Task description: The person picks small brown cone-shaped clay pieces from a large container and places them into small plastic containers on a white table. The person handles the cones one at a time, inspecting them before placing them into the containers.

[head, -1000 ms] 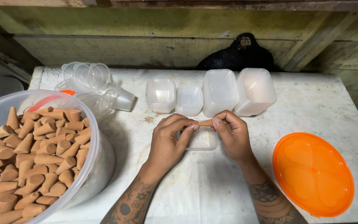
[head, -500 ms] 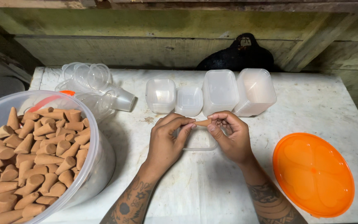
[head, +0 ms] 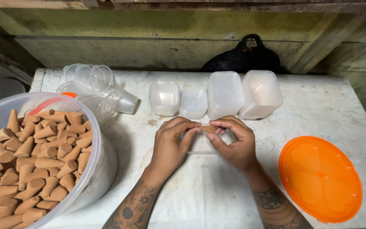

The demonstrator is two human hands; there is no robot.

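My left hand [head: 171, 146] and my right hand [head: 233, 144] meet at the middle of the white table [head: 217, 195]. Between the fingertips of both hands I pinch one small brown cone [head: 207, 128]. Under the hands lies a small clear plastic container [head: 200, 148], mostly hidden by them. At the left stands a large clear tub [head: 90, 167] filled with several brown cones [head: 34, 157].
An orange lid [head: 320, 178] lies at the right. Behind the hands stand two small clear containers [head: 164, 98] and two stacks of clear containers [head: 261, 93]. Clear cups [head: 94, 85] lie on their side at the back left. A black bag [head: 246, 55] leans on the wooden wall.
The hands have stayed nearly still over the small container; only the fingers have shifted slightly around the cone.
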